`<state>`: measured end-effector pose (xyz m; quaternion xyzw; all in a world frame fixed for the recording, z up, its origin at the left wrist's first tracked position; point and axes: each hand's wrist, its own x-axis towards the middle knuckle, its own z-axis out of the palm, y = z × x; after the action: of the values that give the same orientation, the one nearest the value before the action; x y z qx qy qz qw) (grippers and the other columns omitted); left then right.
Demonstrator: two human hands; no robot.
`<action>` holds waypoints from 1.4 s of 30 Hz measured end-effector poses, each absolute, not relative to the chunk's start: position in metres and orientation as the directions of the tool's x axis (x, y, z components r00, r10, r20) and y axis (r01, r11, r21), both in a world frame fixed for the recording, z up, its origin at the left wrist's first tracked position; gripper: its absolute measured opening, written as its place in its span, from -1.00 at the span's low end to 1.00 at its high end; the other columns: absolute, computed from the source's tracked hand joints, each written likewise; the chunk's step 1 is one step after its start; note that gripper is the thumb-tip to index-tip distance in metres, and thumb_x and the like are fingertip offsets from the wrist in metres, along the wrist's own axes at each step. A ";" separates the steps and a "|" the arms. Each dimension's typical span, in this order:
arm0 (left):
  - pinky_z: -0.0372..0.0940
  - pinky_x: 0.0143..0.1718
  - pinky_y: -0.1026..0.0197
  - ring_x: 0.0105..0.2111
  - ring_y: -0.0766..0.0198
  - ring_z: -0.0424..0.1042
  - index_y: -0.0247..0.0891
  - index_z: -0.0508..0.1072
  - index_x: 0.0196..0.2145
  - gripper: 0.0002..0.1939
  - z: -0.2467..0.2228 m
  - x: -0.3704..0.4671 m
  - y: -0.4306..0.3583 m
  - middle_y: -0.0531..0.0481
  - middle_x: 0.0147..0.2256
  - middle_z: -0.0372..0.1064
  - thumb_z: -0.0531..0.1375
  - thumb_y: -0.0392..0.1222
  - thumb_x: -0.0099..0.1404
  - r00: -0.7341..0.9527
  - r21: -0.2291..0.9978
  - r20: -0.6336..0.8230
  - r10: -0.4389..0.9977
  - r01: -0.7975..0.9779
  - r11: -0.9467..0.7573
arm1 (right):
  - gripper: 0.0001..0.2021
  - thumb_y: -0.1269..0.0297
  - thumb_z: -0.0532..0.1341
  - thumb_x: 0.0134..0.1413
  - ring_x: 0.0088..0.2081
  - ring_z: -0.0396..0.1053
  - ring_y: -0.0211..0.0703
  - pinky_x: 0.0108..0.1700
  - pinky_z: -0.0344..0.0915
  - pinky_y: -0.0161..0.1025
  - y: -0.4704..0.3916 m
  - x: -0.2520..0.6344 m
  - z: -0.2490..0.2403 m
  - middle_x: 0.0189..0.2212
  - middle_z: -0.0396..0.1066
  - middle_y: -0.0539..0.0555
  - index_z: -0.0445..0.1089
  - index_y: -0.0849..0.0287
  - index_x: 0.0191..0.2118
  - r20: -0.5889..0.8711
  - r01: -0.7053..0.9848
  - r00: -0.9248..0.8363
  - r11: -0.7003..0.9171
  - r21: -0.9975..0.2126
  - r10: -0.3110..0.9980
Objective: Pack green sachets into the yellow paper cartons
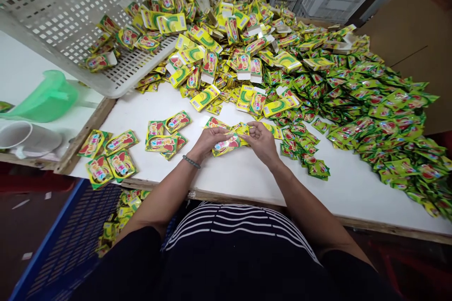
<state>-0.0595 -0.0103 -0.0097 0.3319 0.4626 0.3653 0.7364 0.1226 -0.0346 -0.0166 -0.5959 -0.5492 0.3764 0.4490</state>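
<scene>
Over the white table, my left hand (209,142) closes with thumb and fingers on a small yellow-and-green carton (226,145) with a watermelon print. My right hand (262,145) is closed as well, its fingertips pinching a shiny yellow sachet (241,129) at the carton's upper right. The fingers partly cover both, so I cannot tell whether the sachet is inside the carton's end. More cartons lie just behind my hands. Right of my right hand is a small group of green sachets (300,141). Closed cartons (161,144) lie to the left of my left hand.
A tipped white crate (116,89) spills cartons into a large pile (208,63); green sachets (388,117) heap up at the right. Further cartons (122,164) sit at the left table edge, above a blue crate (56,240). A green scoop (52,96) and a mug (31,138) stand far left.
</scene>
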 end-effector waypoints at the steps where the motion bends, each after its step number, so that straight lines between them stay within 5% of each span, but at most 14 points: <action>1: 0.33 -0.35 0.27 -0.48 0.34 0.46 -0.39 0.52 -0.39 -0.55 -0.010 -0.060 -0.010 0.00 -0.48 0.52 0.51 -0.16 -0.27 0.311 0.824 -0.438 0.843 -0.237 0.515 | -0.53 -0.02 0.34 -0.18 -0.47 0.23 -0.24 -0.39 0.25 -0.24 -0.035 0.124 -0.014 -0.52 0.21 -0.11 0.26 0.08 -0.16 0.023 0.272 0.097 -0.005 -0.962 0.995; 7: 0.38 -0.28 0.21 -0.46 0.28 0.50 -0.39 0.54 -0.32 -0.49 -0.009 -0.059 -0.012 -0.04 -0.44 0.55 0.52 -0.23 -0.31 0.382 0.780 -0.468 0.797 -0.246 0.576 | -0.53 0.04 0.27 -0.03 -0.50 0.30 -0.23 -0.41 0.26 -0.23 -0.040 0.126 0.003 -0.52 0.34 -0.10 0.24 0.08 -0.01 -0.024 0.236 -0.037 -0.014 -0.972 0.999; 11: 0.38 -0.26 0.19 -0.44 0.27 0.50 -0.38 0.54 -0.31 -0.52 -0.009 -0.059 -0.012 -0.04 -0.42 0.55 0.51 -0.19 -0.25 0.317 0.807 -0.417 0.852 -0.303 0.508 | -0.47 0.08 0.36 -0.16 -0.36 0.41 -0.15 -0.25 0.35 -0.16 -0.042 0.126 0.004 -0.41 0.48 -0.01 0.28 0.10 -0.03 0.023 0.252 0.150 -0.016 -0.968 0.988; 15: 0.37 -0.27 0.23 -0.41 0.30 0.50 -0.36 0.53 -0.23 -0.48 -0.008 -0.058 -0.013 -0.02 -0.38 0.55 0.49 -0.16 -0.19 0.294 0.840 -0.341 0.893 -0.331 0.430 | -0.53 0.08 0.39 -0.21 -0.44 0.40 -0.18 -0.28 0.36 -0.16 -0.042 0.123 -0.001 -0.47 0.47 -0.04 0.31 0.12 -0.15 -0.018 0.204 0.218 -0.064 -0.977 0.976; 22: 0.36 -0.31 0.22 -0.36 0.27 0.49 -0.32 0.44 -0.06 -0.41 -0.005 -0.055 -0.021 -0.08 -0.30 0.52 0.44 -0.04 -0.03 0.684 0.848 -0.318 0.656 -0.103 0.519 | -0.55 -0.01 0.37 -0.19 -0.42 0.40 -0.16 -0.25 0.36 -0.14 -0.045 0.124 0.000 -0.47 0.48 -0.01 0.35 0.12 -0.18 0.014 0.264 0.213 -0.044 -0.964 0.977; 29: 0.29 -0.20 0.24 -0.30 0.29 0.42 -0.35 0.47 -0.14 -0.48 -0.010 -0.047 -0.019 -0.04 -0.25 0.50 0.42 -0.05 -0.03 0.497 0.939 -0.168 0.851 -0.183 0.292 | -0.56 -0.14 0.34 -0.18 -0.40 0.33 -0.17 -0.28 0.31 -0.14 -0.033 0.134 0.008 -0.38 0.41 0.07 0.49 0.15 -0.32 0.136 0.508 0.132 0.051 -0.860 0.982; 34: 0.26 -0.30 0.28 -0.37 0.34 0.39 -0.38 0.49 -0.26 -0.53 -0.009 -0.048 -0.022 -0.01 -0.31 0.48 0.44 -0.06 -0.09 0.483 0.939 -0.187 0.856 -0.168 0.300 | -0.65 -0.10 0.35 -0.15 -0.45 0.27 -0.20 -0.35 0.26 -0.17 -0.030 0.135 0.013 -0.49 0.36 0.02 0.47 0.13 -0.50 0.132 0.466 -0.001 0.117 -0.877 0.991; 39: 0.24 -0.36 0.30 -0.45 0.38 0.37 -0.38 0.48 -0.24 -0.51 -0.003 -0.046 -0.026 0.01 -0.39 0.46 0.44 -0.04 -0.08 0.528 0.917 -0.208 0.823 -0.187 0.352 | -0.75 -0.02 0.34 -0.08 -0.21 0.32 -0.06 -0.06 0.23 -0.04 -0.033 0.138 0.006 -0.38 0.43 0.06 0.51 0.06 -0.48 0.260 0.507 0.013 0.218 -0.834 0.966; 42: 0.25 -0.35 0.28 -0.44 0.37 0.38 -0.38 0.48 -0.23 -0.50 -0.001 -0.045 -0.027 0.00 -0.38 0.47 0.43 -0.03 -0.08 0.540 0.921 -0.217 0.814 -0.164 0.354 | -0.73 -0.04 0.36 -0.13 -0.14 0.31 -0.04 0.00 0.21 -0.01 -0.028 0.143 -0.004 -0.27 0.42 0.08 0.53 0.06 -0.45 0.200 0.482 0.026 0.163 -0.861 0.979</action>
<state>-0.0451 -0.0271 -0.0006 0.4639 0.3500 0.3282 0.7447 0.1428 -0.0279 -0.0041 -0.5769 -0.6333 0.2928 0.4247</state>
